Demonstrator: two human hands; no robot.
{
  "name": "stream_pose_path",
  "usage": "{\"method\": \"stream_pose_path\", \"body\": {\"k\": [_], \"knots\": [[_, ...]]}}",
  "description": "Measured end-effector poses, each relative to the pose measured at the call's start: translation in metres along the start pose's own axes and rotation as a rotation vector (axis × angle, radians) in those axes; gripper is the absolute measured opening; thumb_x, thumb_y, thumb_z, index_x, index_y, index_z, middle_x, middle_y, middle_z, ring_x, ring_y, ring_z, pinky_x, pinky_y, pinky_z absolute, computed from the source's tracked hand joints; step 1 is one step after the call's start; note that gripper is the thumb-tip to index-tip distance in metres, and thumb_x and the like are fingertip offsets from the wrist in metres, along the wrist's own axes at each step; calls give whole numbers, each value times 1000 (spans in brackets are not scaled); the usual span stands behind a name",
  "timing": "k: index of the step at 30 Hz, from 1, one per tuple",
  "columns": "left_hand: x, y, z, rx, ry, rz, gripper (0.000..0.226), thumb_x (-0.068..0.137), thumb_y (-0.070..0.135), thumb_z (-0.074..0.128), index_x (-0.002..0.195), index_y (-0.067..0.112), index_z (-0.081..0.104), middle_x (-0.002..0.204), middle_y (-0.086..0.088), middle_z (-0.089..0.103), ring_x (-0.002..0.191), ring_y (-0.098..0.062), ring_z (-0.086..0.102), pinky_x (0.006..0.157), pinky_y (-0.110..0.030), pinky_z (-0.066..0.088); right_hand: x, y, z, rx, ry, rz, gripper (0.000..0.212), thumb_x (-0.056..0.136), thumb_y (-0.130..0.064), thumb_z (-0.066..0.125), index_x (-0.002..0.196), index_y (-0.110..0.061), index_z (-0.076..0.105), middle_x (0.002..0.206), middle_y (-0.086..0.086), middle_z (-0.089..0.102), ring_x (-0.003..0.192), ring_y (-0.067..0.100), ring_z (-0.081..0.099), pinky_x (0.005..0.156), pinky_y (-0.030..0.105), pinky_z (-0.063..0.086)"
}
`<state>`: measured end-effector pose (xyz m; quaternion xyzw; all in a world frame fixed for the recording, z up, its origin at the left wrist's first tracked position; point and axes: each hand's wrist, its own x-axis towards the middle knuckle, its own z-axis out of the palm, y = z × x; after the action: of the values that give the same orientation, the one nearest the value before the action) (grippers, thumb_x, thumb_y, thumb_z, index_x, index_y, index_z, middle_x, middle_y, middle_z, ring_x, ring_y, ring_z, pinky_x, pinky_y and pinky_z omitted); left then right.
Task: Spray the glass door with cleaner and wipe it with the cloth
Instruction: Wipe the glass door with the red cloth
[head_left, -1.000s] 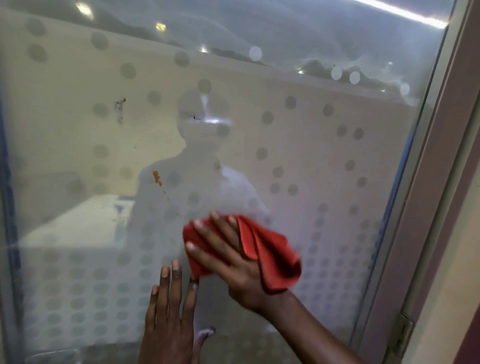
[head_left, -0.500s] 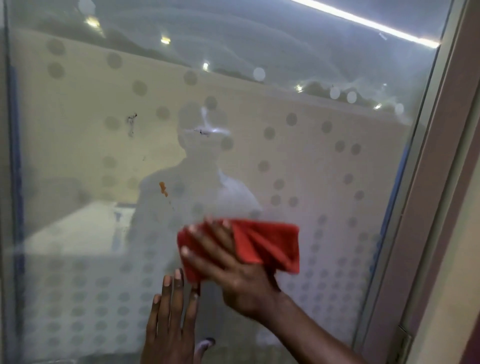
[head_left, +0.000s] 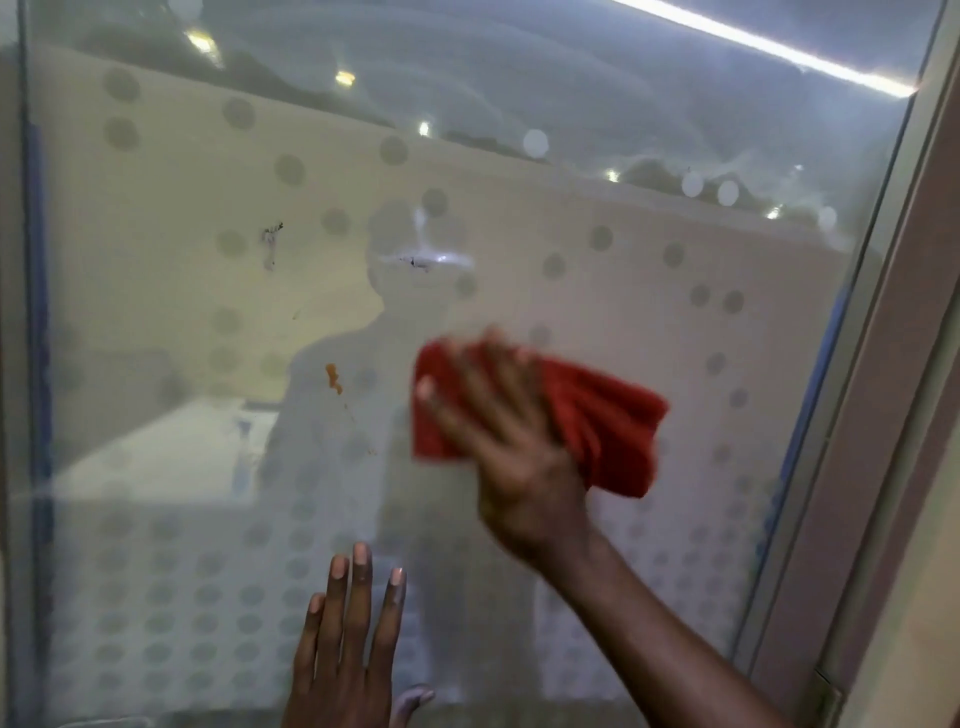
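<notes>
The glass door (head_left: 649, 291) fills the view, patterned with frosted dots and hazy with smears. My right hand (head_left: 511, 441) presses a red cloth (head_left: 608, 431) flat against the glass right of centre, fingers spread over it and blurred. My left hand (head_left: 348, 654) rests flat on the glass at the bottom, fingers spread and pointing up, holding nothing. An orange spot (head_left: 333, 378) sits on the glass left of the cloth, and a dark mark (head_left: 270, 244) higher up on the left. No spray bottle is in view.
The door's pale frame (head_left: 893, 364) runs down the right side, with a hinge (head_left: 826, 696) at the bottom right. A dark vertical edge (head_left: 36, 364) borders the glass on the left. A person's reflection and ceiling lights show in the glass.
My right hand has carried the red cloth up and to the right across the glass. My left hand stays flat low on the glass.
</notes>
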<state>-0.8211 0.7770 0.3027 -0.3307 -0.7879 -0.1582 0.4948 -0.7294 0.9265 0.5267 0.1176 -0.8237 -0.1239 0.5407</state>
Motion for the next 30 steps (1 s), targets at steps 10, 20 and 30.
{"method": "stream_pose_path", "body": {"k": [10,20,30], "knots": [[2,2,-10,-52,-13,-55,66,112,51,11,155,16,47,168,-23,42,160,-36,28,133,-43,15,-3,62,-45,-88,88,107,62,98,13,39,151,-12,60,168,21,43,163,42,30,134,57,25],[6,2,-4,35,78,-76,56,113,43,20,155,16,46,168,-23,41,155,-36,33,133,-43,15,67,30,-24,6,9,-152,65,95,22,51,149,-11,63,168,19,44,163,43,28,134,61,23],[11,3,-8,-3,85,-110,66,111,56,15,158,18,39,172,-19,31,161,-36,26,133,-43,14,88,62,-61,18,313,295,78,80,18,47,150,-14,63,168,15,45,165,38,28,136,56,20]]}}
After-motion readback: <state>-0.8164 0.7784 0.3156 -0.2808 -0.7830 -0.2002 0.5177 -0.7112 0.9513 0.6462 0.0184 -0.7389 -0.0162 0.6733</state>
